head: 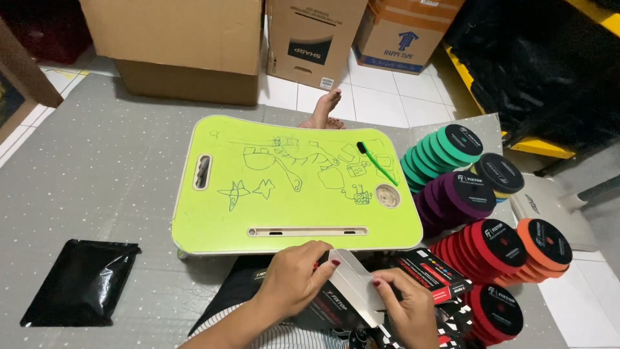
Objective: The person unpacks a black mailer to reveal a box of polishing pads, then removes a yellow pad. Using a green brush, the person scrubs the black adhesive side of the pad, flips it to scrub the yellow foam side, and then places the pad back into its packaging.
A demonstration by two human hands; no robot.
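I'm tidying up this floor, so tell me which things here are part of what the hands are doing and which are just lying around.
In hand: left hand and right hand on the black carton and its white flap.

Lying about: green lap desk, green brush, foam pad stacks, black bag, cardboard boxes.

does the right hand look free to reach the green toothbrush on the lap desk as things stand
Probably not at once: the right hand is pinching a white cardboard flap together with the left hand. The path to the green toothbrush over the lap desk looks open.
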